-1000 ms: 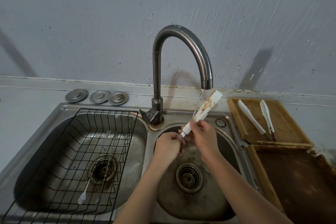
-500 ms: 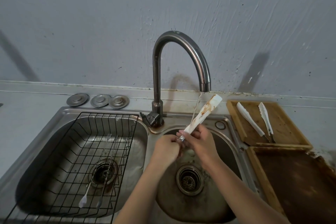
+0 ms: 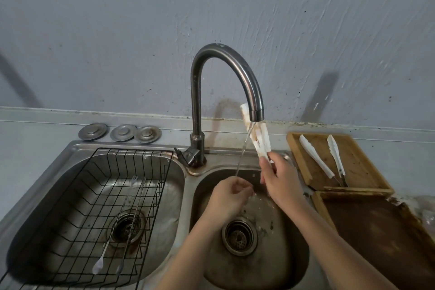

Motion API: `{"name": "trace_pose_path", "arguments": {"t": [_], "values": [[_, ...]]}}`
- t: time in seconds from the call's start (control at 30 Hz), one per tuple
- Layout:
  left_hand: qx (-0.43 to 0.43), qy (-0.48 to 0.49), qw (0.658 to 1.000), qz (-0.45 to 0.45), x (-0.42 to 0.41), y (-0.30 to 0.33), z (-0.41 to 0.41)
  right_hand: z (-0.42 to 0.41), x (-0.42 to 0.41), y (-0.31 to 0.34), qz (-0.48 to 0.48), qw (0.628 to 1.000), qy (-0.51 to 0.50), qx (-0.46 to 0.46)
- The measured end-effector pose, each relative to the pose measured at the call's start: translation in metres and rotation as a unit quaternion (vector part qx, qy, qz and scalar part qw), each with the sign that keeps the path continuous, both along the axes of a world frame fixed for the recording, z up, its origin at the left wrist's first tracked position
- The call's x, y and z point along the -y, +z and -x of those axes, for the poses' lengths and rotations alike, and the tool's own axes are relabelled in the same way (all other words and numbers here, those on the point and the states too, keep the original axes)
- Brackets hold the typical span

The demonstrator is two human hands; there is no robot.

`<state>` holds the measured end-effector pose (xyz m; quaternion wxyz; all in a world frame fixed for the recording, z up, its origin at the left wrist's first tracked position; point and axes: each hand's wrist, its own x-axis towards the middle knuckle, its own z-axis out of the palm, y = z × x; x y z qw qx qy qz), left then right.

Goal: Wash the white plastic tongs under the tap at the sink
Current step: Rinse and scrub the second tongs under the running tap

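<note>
right hand (image 3: 279, 179) grips tongs (image 3: 260, 141) alone, now raised to spout | left hand (image 3: 229, 198) let go, loosely curled, holds nothing, under stream | rinse ongoing, stains remain

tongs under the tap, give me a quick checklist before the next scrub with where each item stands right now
1. Water running: ok, a thin stream falls from the tap into the right basin.
2. Grip: ok, the right hand holds the white tongs by their lower end.
3. Tongs in the stream: not ok, the stream runs just beside them, mostly missing.
4. Stains gone: not ok, brown marks show on the upper part.
5. Left hand ready: ok, loosely curled under the stream, holding nothing.
6. Room for the clean tongs: ok, two other tongs lie in the wooden tray with space beside them.
</note>
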<state>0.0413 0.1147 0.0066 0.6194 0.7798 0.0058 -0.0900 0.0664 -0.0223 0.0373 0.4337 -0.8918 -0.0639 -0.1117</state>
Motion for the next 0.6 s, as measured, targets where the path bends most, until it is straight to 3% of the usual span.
{"name": "trace_pose_path", "arguments": {"t": [0.2,0.43,0.6], "values": [[-0.050,0.098,0.967,0.230,0.005,-0.001,-0.015,-0.003,-0.005,0.007,0.157,0.985,0.062,-0.042],[-0.102,0.175,0.939,0.276,0.005,-0.014,-0.010,-0.001,-0.013,0.002,0.230,0.959,0.135,-0.098],[-0.113,0.200,0.918,0.323,0.014,-0.009,-0.012,-0.001,-0.015,0.002,0.261,0.956,0.103,-0.082]]}}
